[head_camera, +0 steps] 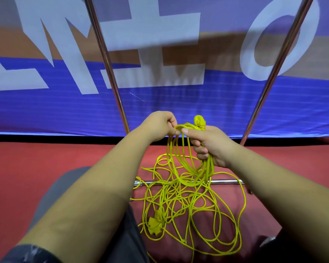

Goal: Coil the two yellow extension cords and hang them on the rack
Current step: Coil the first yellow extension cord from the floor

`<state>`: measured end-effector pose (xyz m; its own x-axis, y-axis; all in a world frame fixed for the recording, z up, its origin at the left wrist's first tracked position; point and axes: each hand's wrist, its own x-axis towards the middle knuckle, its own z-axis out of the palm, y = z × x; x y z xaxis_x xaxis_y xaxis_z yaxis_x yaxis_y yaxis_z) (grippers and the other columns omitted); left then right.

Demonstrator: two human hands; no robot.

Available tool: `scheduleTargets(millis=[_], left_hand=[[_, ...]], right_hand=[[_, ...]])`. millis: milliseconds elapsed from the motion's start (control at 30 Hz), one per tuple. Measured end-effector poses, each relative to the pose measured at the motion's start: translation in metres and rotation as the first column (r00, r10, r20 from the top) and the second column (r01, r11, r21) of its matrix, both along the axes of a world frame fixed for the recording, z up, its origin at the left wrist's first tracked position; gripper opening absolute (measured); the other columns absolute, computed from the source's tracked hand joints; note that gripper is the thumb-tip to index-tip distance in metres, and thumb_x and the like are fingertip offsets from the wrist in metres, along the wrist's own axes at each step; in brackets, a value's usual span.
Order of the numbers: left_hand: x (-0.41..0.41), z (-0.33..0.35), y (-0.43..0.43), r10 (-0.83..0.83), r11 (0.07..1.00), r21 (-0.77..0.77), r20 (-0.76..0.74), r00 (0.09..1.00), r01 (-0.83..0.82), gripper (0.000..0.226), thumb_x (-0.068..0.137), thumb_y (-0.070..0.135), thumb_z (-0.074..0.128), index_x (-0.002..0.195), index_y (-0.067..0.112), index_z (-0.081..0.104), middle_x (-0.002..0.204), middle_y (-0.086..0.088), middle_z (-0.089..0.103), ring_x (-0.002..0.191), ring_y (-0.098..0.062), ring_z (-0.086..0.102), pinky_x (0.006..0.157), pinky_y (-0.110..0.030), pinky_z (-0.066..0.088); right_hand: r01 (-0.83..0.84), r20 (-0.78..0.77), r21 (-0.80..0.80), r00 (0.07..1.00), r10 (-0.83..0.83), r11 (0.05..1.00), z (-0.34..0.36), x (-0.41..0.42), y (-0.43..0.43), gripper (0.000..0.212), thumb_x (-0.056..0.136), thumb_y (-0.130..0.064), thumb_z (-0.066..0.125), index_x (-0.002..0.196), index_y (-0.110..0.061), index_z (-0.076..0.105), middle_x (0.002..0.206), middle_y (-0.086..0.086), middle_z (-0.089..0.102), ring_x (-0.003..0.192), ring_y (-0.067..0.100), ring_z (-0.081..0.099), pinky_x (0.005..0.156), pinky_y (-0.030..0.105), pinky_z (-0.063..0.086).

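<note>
The person's right hand [209, 147] has its grip wrapped round a half-made coil of thin yellow extension cord [190, 168], the fingers curled about the gathered loops and a moulded yellow plug [199, 121] sticking up above the thumb. The left hand [160, 126], just beside it, pinches the top of one loop between thumb and fingertips at the head of the bundle. The loops hang from both hands toward the red floor [46, 168], where the rest of the yellow cord lies in a loose tangle [188, 209] draped across the rack's chrome base bar [224, 181], with a flat yellow socket block [155, 224] among it. Whether the tangle is one cord or both cannot be told. Two slanting chrome uprights [106, 59] rise behind the hands, in front of a blue banner with large white letters [46, 111]. Nothing in view hangs on the rack, so the task looks early, with coiling of the first cord in hand. To do it well, the left hand would likely draw each length free of the tangle, match it to the hanging loops, and lay it flat into the right palm with a slight twist so that the loops do not kink. Knots around the base bar may snag, so slack should be lifted clear, not yanked.
</note>
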<state>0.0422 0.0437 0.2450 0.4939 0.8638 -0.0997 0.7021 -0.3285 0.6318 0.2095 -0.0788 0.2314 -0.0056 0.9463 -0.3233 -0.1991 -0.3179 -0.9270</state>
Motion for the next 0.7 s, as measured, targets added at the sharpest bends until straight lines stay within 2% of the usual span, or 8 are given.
scheduleTargets(millis=[167, 267, 333, 400, 467, 533, 600, 700], left_hand=[[0.009, -0.014, 0.0, 0.136, 0.985, 0.115, -0.039, 0.99, -0.131, 0.045, 0.082, 0.049, 0.083, 0.101, 0.015, 0.062, 0.09, 0.002, 0.07, 0.081, -0.017, 0.063, 0.072, -0.035, 0.05], [0.011, -0.02, -0.009, 0.072, 0.997, -0.009, -0.39, 0.918, -0.081, 0.037, 0.104, 0.041, 0.055, 0.098, 0.006, 0.064, 0.097, -0.014, 0.068, 0.073, -0.026, 0.058, 0.072, -0.036, 0.05], [0.011, -0.028, -0.028, -0.109, 0.984, -0.179, -0.604, 0.789, 0.0, 0.028, 0.105, 0.018, 0.052, 0.118, -0.001, 0.067, 0.116, -0.019, 0.067, 0.084, -0.029, 0.059, 0.079, -0.037, 0.053], [0.013, -0.048, -0.041, -0.265, 0.96, -0.254, -0.696, 0.668, 0.116, 0.042, 0.102, 0.017, 0.057, 0.14, -0.001, 0.055, 0.132, -0.02, 0.062, 0.102, -0.034, 0.062, 0.089, -0.039, 0.053], [0.014, -0.07, -0.049, -0.364, 0.927, -0.313, -0.619, 0.696, 0.208, 0.077, 0.099, 0.03, 0.069, 0.161, 0.012, 0.027, 0.156, -0.015, 0.047, 0.133, -0.036, 0.054, 0.102, -0.038, 0.048], [0.019, -0.086, -0.055, -0.448, 0.891, -0.318, -0.489, 0.749, 0.326, 0.093, 0.095, 0.034, 0.074, 0.165, 0.027, 0.013, 0.166, -0.005, 0.034, 0.144, -0.03, 0.046, 0.104, -0.032, 0.044], [0.029, -0.096, -0.061, -0.492, 0.869, -0.254, -0.354, 0.795, 0.424, 0.085, 0.096, 0.033, 0.072, 0.164, 0.034, 0.02, 0.168, 0.004, 0.029, 0.145, -0.023, 0.044, 0.107, -0.023, 0.037], [0.039, -0.105, -0.07, -0.482, 0.864, -0.265, -0.186, 0.856, 0.429, 0.051, 0.099, 0.032, 0.068, 0.148, 0.033, 0.052, 0.156, 0.009, 0.047, 0.135, -0.02, 0.054, 0.107, -0.023, 0.04]], right_hand=[[0.098, -0.009, 0.016, 0.995, -0.098, 0.995, -0.001, 0.011, 0.007, 0.033, 0.097, -0.022, 0.074, 0.07, -0.02, 0.056, 0.059, 0.0, 0.038, 0.04, 0.011, 0.028, 0.041, 0.019, 0.022], [0.177, -0.044, 0.03, 0.984, -0.175, 0.984, 0.002, 0.019, 0.013, 0.031, 0.098, -0.023, 0.073, 0.076, -0.02, 0.053, 0.059, -0.001, 0.038, 0.039, 0.01, 0.029, 0.041, 0.018, 0.022], [0.235, -0.086, 0.043, 0.969, -0.231, 0.971, 0.007, 0.025, 0.016, 0.031, 0.098, -0.023, 0.074, 0.077, -0.021, 0.051, 0.06, -0.002, 0.039, 0.038, 0.008, 0.03, 0.039, 0.017, 0.023], [0.289, -0.143, 0.055, 0.95, -0.279, 0.956, 0.016, 0.031, 0.019, 0.031, 0.099, -0.024, 0.074, 0.078, -0.023, 0.05, 0.06, -0.003, 0.039, 0.037, 0.007, 0.031, 0.038, 0.017, 0.024], [0.33, -0.231, 0.058, 0.923, -0.309, 0.942, 0.029, 0.036, 0.021, 0.029, 0.1, -0.024, 0.071, 0.079, -0.024, 0.051, 0.058, -0.005, 0.038, 0.036, 0.005, 0.031, 0.035, 0.016, 0.023], [0.352, -0.346, 0.055, 0.885, -0.313, 0.934, 0.042, 0.039, 0.022, 0.027, 0.103, -0.025, 0.067, 0.081, -0.025, 0.051, 0.056, -0.008, 0.037, 0.035, 0.002, 0.03, 0.032, 0.017, 0.022], [0.372, -0.446, 0.052, 0.839, -0.312, 0.927, 0.054, 0.043, 0.022, 0.027, 0.105, -0.025, 0.064, 0.081, -0.024, 0.051, 0.054, -0.01, 0.036, 0.033, 0.002, 0.031, 0.03, 0.017, 0.022], [0.383, -0.526, 0.061, 0.797, -0.296, 0.922, 0.064, 0.047, 0.022, 0.026, 0.106, -0.026, 0.061, 0.083, -0.023, 0.05, 0.052, -0.011, 0.037, 0.033, 0.002, 0.031, 0.029, 0.016, 0.023]])
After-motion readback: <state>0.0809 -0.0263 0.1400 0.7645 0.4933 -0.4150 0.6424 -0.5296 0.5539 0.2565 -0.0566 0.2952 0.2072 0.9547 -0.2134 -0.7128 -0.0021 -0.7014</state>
